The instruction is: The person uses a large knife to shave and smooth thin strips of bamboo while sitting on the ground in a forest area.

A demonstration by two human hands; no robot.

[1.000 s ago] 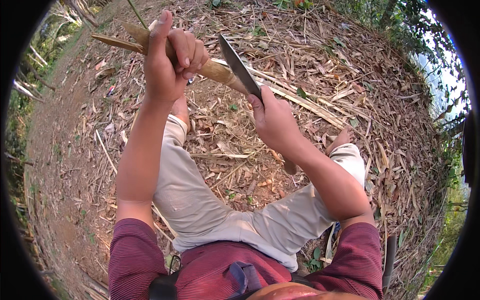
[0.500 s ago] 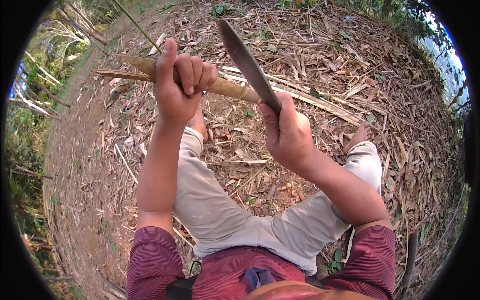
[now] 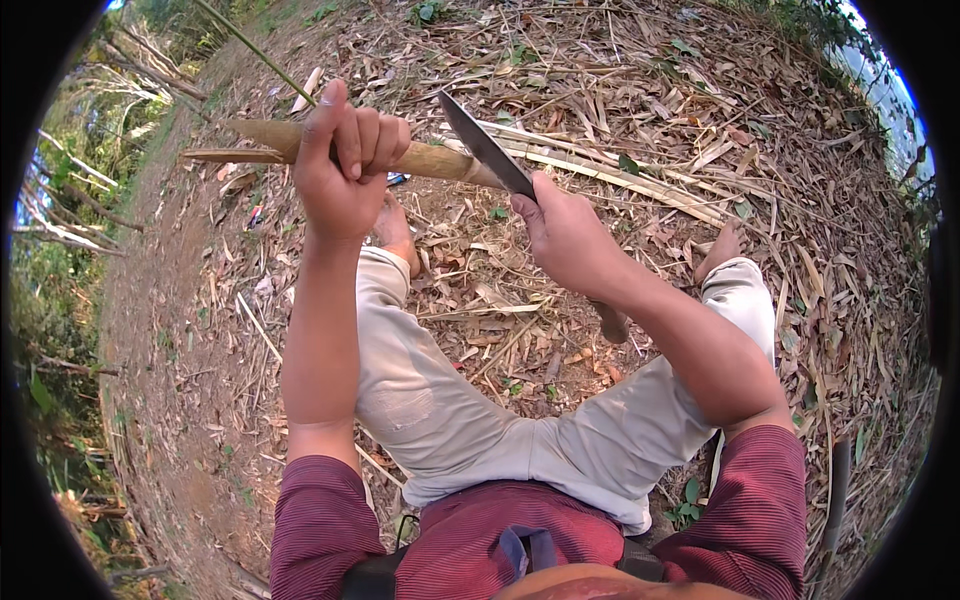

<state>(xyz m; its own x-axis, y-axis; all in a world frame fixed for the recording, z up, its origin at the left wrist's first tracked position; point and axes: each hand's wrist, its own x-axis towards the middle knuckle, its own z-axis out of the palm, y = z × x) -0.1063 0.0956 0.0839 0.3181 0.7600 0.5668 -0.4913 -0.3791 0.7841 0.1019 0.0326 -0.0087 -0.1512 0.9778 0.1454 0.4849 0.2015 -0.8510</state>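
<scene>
Reference: tan pole, set crosswise in front of the person, its left end split into two prongs.

Far left of the pole: pale bare branches among green growth, at the edge of the slope.

Just above the pole's split end: thin green stem, slanting down toward the thumb.

On the pole, right of the prongs: left hand, clenched round it, thumb pointing up, fingers curled over.

Below the pole, under that fist: left foot, bare, on leaf litter; light trousers nearer the person.

Across the pole, right of the left hand: knife blade, dark, broad, tip up and to the left, lower part passing in front of the pole's right portion. Whether the edge touches the wood cannot be told from this angle.

Just below the pole's right portion: right hand, grasping the knife; the handle's butt protrudes beneath the wrist.

Beyond the pole and running off to its right: long pale strips on dry leaves.

Right of the pole, lower: right foot, bare. Farther right and lower again: dark stick.
</scene>
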